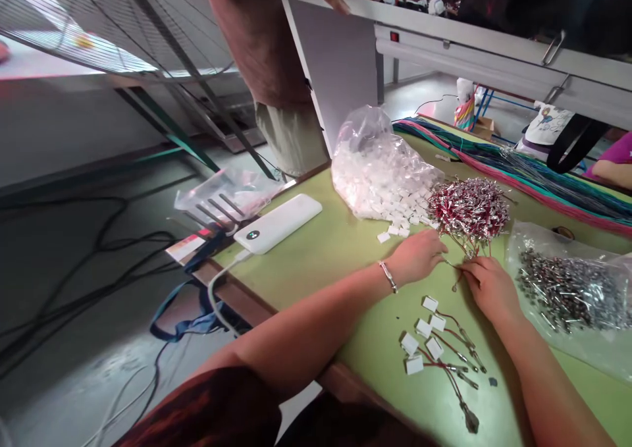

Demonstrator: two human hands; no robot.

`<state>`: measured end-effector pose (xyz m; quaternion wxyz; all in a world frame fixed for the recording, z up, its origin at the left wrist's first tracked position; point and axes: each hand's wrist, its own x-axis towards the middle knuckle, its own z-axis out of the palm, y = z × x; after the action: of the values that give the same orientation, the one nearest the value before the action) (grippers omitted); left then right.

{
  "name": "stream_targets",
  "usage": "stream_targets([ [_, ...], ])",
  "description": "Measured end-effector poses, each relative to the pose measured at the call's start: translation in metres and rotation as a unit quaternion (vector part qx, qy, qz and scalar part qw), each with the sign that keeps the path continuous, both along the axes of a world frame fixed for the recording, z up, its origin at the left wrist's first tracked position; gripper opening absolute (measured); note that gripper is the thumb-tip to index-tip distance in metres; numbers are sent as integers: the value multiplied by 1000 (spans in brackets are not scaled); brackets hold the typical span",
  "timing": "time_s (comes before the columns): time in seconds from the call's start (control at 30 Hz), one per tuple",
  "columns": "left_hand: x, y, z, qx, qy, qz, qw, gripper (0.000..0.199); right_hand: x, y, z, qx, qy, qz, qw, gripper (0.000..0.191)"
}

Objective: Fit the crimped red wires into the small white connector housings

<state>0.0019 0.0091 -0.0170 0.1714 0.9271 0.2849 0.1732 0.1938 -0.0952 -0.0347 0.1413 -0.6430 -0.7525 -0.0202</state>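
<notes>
My left hand (pixel 419 256), with a bracelet at its wrist, has its fingers pinched together at one end of a short thin wire lead (pixel 451 264). My right hand (pixel 488 286) pinches the lead from the other side, its thumb and fingers closed. Just behind both hands rises a heap of red wire leads with metal terminals (pixel 469 210). White plastic connector housings (pixel 397 226) spill from a clear bag (pixel 365 144) beyond my left hand. Nearer to me lie several wired leads with white housings (pixel 423 328), their metal ends pointing right.
Right of my right hand lies a clear bag of small metal parts (pixel 563 289). A white power bank (pixel 279 223) with a cable lies near the left table edge (pixel 257 302). Long bundled wires (pixel 518 170) stretch along the back. A person (pixel 266 58) stands behind the table.
</notes>
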Motion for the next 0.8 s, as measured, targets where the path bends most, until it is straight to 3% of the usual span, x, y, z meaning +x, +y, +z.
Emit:
stream_targets([
  [0.13,6,-5,-9,-4,13,-27,1000,21,3,1,-3,7,-23,25,999,24],
  [0.27,5,-2,-10,-25,-46,0,999,16,6,2,-1,69,97,14,993,23],
  [0.4,3,-7,-2,-108,-180,10,978,24,3,0,11,130,305,-102,938,19],
  [0.47,5,-12,0,-157,-227,-19,961,31,-5,-1,16,128,356,-108,919,17],
  [0.57,12,-20,-6,-239,-260,-51,934,24,-22,-2,14,104,300,-59,947,17],
  [0.7,19,-23,-15,-332,-306,-9,892,13,-33,-2,11,75,197,-21,977,20],
  [0.8,18,-19,-10,-328,-343,29,880,16,-14,-5,24,61,138,-82,985,23],
])
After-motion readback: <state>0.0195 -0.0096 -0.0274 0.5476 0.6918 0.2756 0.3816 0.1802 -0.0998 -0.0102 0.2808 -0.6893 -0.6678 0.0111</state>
